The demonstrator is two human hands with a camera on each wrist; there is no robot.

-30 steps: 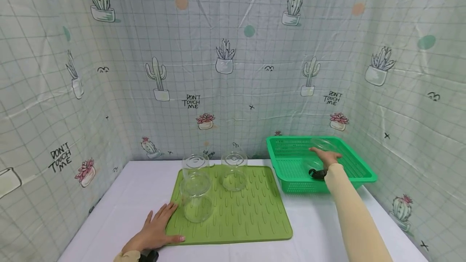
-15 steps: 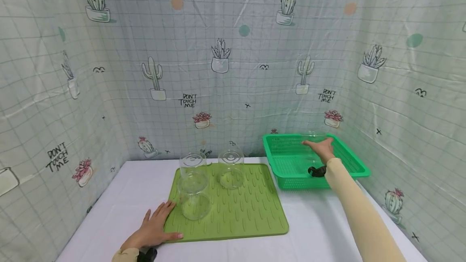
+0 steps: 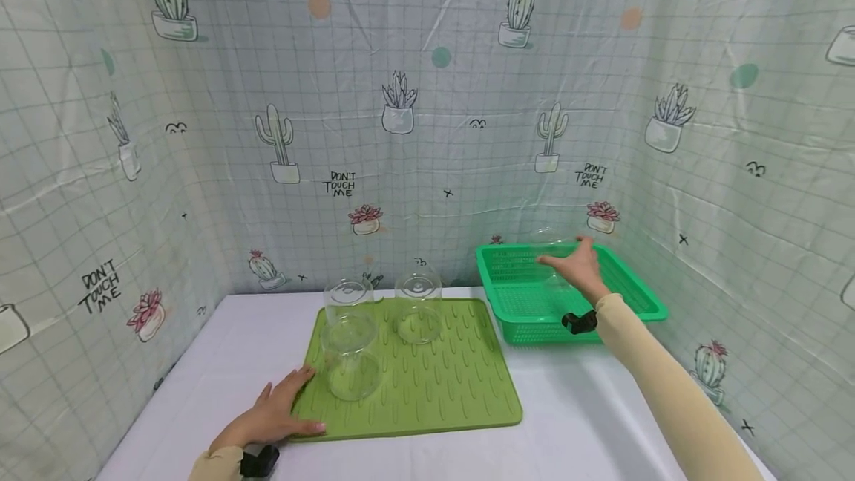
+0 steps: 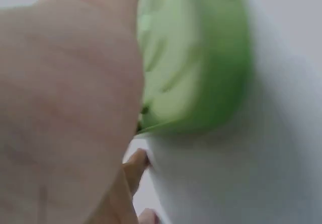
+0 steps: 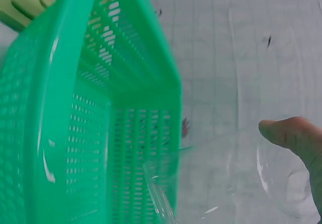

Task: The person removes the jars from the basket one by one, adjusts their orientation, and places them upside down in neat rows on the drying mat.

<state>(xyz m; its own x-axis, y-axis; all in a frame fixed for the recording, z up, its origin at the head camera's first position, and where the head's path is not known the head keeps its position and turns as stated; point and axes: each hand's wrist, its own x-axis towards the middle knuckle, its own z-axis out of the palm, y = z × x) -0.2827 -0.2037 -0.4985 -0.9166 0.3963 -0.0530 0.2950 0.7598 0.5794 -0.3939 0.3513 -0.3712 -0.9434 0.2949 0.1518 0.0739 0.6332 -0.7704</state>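
Observation:
My right hand (image 3: pixel 574 267) holds a clear cup (image 5: pixel 216 178) over the green basket (image 3: pixel 528 334), thumb and fingers on either side near its base. The cup's open rim faces down toward the basket in the right wrist view. My left hand (image 3: pixel 270 414) rests at the near left corner of the green ribbed mat (image 3: pixel 461 392), fingers spread, thumb lying on the front edge. On the mat's left half, three clear cups stand upside down: a front cup (image 3: pixel 352 377), one behind it (image 3: pixel 349 295) and one to the right (image 3: pixel 418 310).
The basket stands at the back right of the white-covered table (image 3: pixel 561 414), just beyond the mat's right side. A curtain (image 3: pixel 447 191) printed with cacti encloses the table at the back and both sides. Black straps sit on both wrists.
My right hand has lifted the clear cup up out of the basket and moved it left. My left hand stays on the mat's corner. The head view has shifted slightly.

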